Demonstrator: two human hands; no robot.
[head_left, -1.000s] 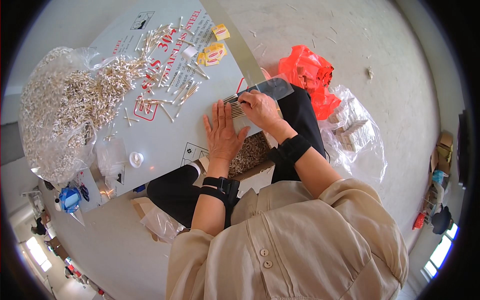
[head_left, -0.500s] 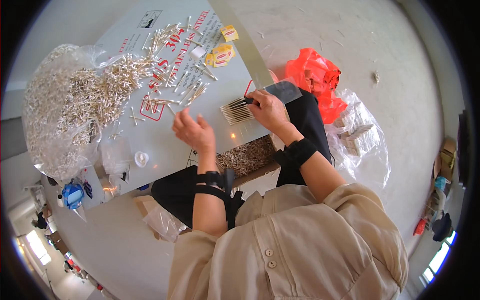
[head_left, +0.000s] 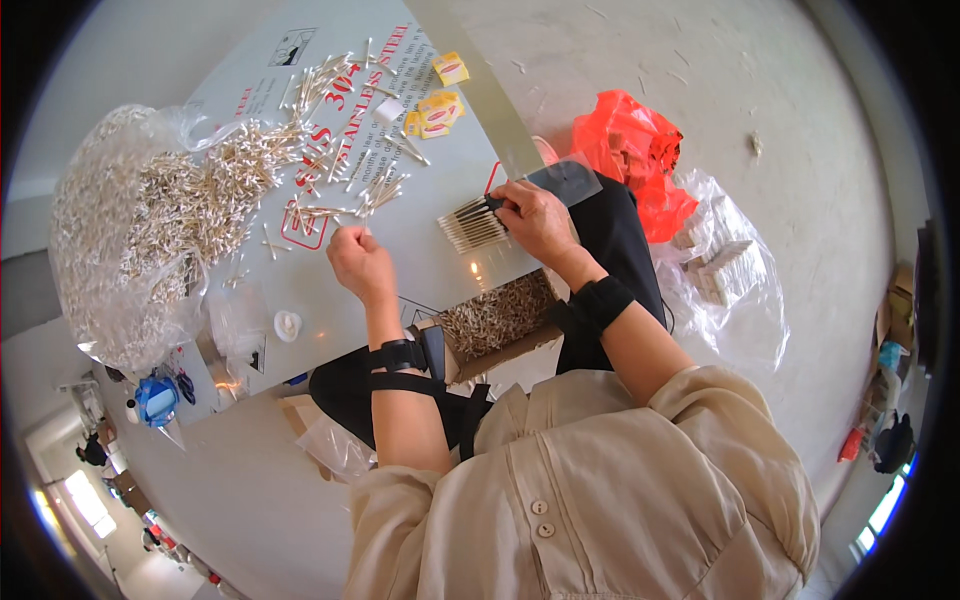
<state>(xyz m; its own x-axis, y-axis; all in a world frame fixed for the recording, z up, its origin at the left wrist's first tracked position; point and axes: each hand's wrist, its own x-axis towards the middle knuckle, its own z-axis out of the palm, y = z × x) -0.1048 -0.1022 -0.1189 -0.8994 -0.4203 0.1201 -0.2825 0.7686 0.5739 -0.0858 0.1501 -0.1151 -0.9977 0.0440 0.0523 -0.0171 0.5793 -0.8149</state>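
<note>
My right hand (head_left: pixel 538 222) grips a flat clear plastic case (head_left: pixel 568 180) at the table's right edge, fingers and thumb closed on its dark end. A neat row of cotton swabs (head_left: pixel 472 226) lies side by side, fanning left from under those fingertips. My left hand (head_left: pixel 362 265) is closed, its fingertips pressed together beside a small loose heap of cotton swabs (head_left: pixel 382 195). What is between them is too small to make out. Farther left, a big clear bag (head_left: pixel 85 210) spills a large mass of cotton swabs (head_left: pixel 225 180) onto the table.
A cardboard box (head_left: pixel 512 368) of swabs stands at the near table edge, above my lap. Yellow packets (head_left: pixel 436 115) lie at the far side, a small white cup (head_left: pixel 288 325) near left. On the floor right are a red bag (head_left: pixel 625 145) and a clear bag (head_left: pixel 770 310) with white bundles.
My left hand has moved left and closed its spread fingers by the swabs. The box near my lap shows more fully. My right hand keeps its hold on the case.
</note>
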